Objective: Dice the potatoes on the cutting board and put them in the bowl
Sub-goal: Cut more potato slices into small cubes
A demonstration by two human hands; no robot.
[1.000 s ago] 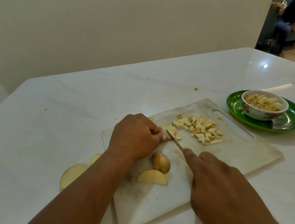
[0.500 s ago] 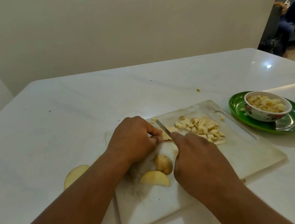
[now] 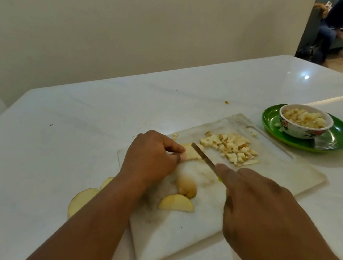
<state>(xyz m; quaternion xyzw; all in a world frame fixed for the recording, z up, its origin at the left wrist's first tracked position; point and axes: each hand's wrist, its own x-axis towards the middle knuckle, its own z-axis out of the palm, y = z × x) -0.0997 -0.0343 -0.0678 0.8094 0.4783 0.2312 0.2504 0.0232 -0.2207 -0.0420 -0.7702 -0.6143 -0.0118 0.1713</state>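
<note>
Two lots of diced potato are already on my count. One fills the floral bowl (image 3: 307, 123), which stands on a green plate (image 3: 333, 140) at the right of the counter (image 3: 78, 132). The other is a loose heap of dice (image 3: 230, 147) at the far right of the white cutting board (image 3: 181, 234), not yet moved to the bowl.

In hand: my left hand (image 3: 150, 157) has its fingers curled down, pinning a flat potato slab (image 3: 191, 154) to the board. My right hand (image 3: 263, 209) grips the knife (image 3: 204, 158), forefinger laid along the spine; the blade stands at the slab's right edge. I judge this to be mid-cut on that slab.

Uncut stock on the board: a skin-on chunk (image 3: 187, 186) and, touching it on the near side, a pale wedge (image 3: 176, 204).

Uncut stock off the board: a large potato slice (image 3: 81, 201) on the counter left of the board, with a smaller slice (image 3: 105, 182) just behind it, both partly hidden by my left forearm.

Strays: a bit of dice on the plate beside the bowl, another scrap (image 3: 226, 102) on the counter beyond the board.

Reckoning: perhaps past half. Left to do: finish this slab, dice four more pieces, then carry all loose dice to the bowl, which looks nearly full.
</note>
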